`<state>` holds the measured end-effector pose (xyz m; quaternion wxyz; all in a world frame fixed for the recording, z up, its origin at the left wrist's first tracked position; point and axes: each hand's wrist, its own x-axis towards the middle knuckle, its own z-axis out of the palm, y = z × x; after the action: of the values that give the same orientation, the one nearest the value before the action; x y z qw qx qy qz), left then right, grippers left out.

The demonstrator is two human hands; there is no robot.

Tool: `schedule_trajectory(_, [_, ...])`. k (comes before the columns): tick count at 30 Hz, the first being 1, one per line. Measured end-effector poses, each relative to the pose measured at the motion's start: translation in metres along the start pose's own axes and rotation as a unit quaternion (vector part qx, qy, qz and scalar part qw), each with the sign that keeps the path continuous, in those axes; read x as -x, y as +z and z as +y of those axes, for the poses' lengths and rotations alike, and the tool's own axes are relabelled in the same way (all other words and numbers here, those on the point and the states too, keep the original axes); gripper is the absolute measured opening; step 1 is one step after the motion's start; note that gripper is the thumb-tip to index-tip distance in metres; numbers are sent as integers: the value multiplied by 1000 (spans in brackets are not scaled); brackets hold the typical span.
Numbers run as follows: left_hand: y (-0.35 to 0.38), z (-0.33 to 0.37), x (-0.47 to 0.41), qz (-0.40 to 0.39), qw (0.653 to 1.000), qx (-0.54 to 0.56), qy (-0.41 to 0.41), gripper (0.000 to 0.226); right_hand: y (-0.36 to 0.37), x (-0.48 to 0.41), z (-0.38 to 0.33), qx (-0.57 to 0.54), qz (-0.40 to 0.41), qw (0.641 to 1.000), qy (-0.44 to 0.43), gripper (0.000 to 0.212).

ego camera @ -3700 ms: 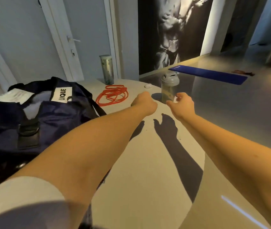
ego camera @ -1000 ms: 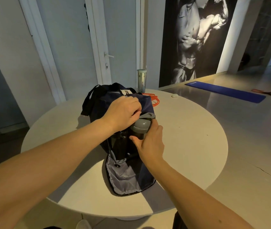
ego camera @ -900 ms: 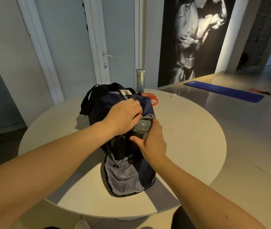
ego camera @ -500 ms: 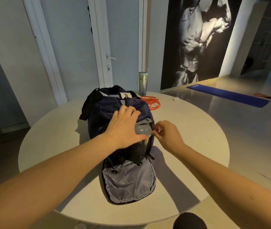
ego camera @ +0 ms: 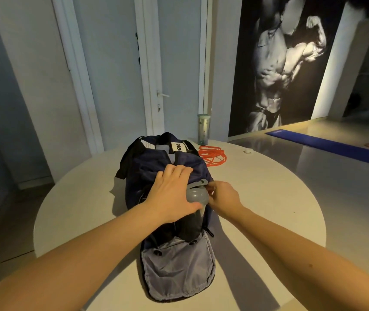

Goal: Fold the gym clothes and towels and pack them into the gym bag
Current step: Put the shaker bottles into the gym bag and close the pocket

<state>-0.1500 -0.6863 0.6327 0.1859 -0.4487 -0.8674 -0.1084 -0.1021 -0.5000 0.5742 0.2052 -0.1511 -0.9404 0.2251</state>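
Note:
A navy gym bag [ego camera: 147, 162] lies on the round white table [ego camera: 268, 198], its near end flap [ego camera: 179, 265] folded open to show grey lining. A dark shaker bottle [ego camera: 193, 225] with a grey lid [ego camera: 198, 195] stands in the open end compartment. My left hand [ego camera: 170, 196] lies flat over the bag's top, palm against the lid and fingers straight. My right hand [ego camera: 224, 198] is just right of the lid, its fingertips pinching what looks like a zipper pull at the bag's edge. No clothes or towels show; the bag's inside is hidden.
Behind the bag lie a coiled orange resistance band [ego camera: 212, 154], a tall tumbler [ego camera: 203, 129] and a small white object [ego camera: 248, 151]. On the floor to the right lies a blue mat [ego camera: 327, 145]. Closed doors stand behind the table.
The shaker bottle went from the tabletop into the bag's end compartment. In the last second my right hand left the lid and moved to the bag's right edge; my left hand flattened.

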Motion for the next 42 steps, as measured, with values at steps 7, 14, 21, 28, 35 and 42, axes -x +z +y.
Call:
schedule_trajectory(7, [-5,-1,5,-30,998,51,13,104,-11,-13,6,-81,-26,996,5,20])
schedule_trajectory(14, [-4,-6,8,-44,997,57,32,95,-1,-18,-5,23,-43,999,2,17])
schedule_trajectory(21, [0,-5,17,-4,995,25,98,61,-11,-13,6,43,-61,997,-24,31])
schedule_trajectory(28, [13,11,17,92,994,-31,41,42,-32,-7,3,38,-40,998,-33,35])
schedule_trajectory(35, [17,7,14,91,995,-36,-4,42,-33,15,-7,37,1,998,-46,34])
schedule_trajectory(42, [19,14,10,80,996,-24,-22,45,-34,-10,-3,141,32,988,-63,31])
